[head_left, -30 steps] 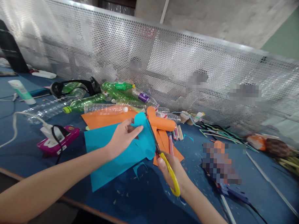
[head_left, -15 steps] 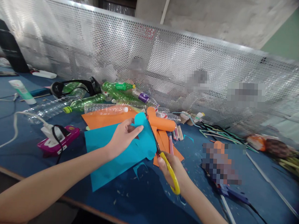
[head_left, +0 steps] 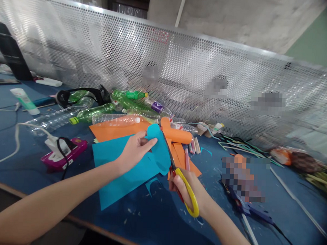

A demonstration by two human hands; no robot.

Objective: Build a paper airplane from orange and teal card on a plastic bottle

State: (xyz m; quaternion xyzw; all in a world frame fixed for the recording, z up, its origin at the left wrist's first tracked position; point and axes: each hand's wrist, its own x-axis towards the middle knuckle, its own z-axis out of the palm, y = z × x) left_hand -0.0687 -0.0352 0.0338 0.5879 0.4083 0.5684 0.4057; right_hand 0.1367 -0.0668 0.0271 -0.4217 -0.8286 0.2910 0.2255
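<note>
From my head view, my left hand [head_left: 132, 151] is nearly closed, pinching the upper left edge of a rounded, bright blue paper piece [head_left: 162, 156] between thumb and fingers. My right hand [head_left: 188, 191] is wrapped around the yellow-and-red handles of metal-bladed scissors [head_left: 195, 205], blades along the piece's right edge. The piece is above the blue bench [head_left: 162, 222], partly over a large flat blue paper sheet [head_left: 115, 188], with orange paper [head_left: 106, 129] behind.
</note>
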